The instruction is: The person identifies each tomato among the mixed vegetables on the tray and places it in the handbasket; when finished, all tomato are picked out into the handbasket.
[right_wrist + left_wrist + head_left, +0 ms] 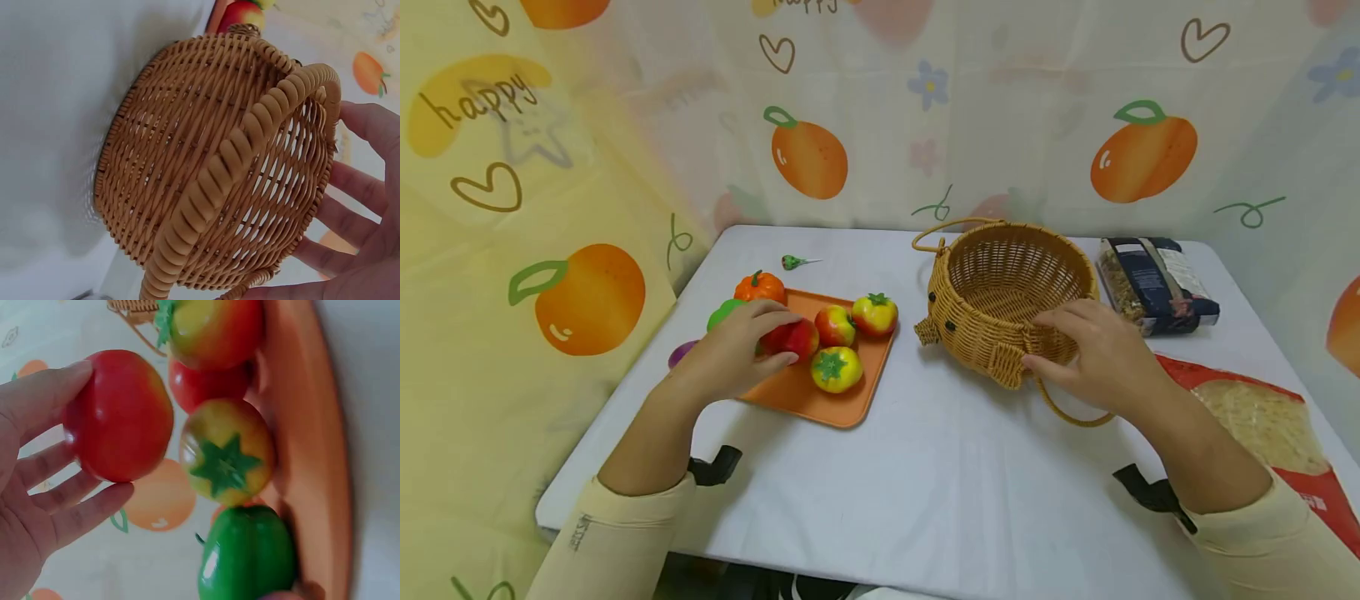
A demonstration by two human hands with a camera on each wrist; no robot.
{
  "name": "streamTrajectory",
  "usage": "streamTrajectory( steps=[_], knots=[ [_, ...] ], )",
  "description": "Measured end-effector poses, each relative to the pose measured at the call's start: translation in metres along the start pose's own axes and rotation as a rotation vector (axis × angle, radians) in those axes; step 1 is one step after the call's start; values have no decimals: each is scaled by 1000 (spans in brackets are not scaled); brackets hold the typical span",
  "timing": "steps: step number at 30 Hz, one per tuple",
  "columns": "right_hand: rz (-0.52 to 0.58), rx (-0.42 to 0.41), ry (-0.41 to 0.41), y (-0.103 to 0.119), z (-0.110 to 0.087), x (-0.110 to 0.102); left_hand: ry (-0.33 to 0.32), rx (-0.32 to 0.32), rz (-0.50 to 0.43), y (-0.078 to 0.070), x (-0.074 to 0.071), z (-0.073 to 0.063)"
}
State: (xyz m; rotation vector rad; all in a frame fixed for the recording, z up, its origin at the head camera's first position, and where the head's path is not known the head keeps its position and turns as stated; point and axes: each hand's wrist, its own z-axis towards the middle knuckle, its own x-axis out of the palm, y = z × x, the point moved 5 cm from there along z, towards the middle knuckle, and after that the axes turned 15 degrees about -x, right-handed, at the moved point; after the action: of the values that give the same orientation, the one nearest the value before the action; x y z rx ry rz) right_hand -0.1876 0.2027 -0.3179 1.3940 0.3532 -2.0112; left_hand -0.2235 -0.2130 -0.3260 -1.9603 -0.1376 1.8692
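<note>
Over tray [850, 404] — left fingers [94, 512] gripping red fruit [122, 419], right fingers [1067, 318] gripping basket [977, 343] rim, tablecloth [910, 408] between

Glossy, smooth red fruit [119, 419]; rough wicker basket [973, 337]; matt tablecloth [940, 492].

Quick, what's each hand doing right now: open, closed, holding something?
Left hand: closed, holding a round red fruit.
Right hand: closed on the wicker basket, gripping its side.
</note>
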Motion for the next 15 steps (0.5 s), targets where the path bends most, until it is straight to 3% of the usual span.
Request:
streamTrajectory(
  steps=[7, 15],
  knots=[
    [-7, -26, -21, 5, -3, -1, -88, 53, 12, -32, -9, 19],
    [4, -28, -35, 14, -6, 0, -102, 148, -30, -89, -9, 47]
  ],
)
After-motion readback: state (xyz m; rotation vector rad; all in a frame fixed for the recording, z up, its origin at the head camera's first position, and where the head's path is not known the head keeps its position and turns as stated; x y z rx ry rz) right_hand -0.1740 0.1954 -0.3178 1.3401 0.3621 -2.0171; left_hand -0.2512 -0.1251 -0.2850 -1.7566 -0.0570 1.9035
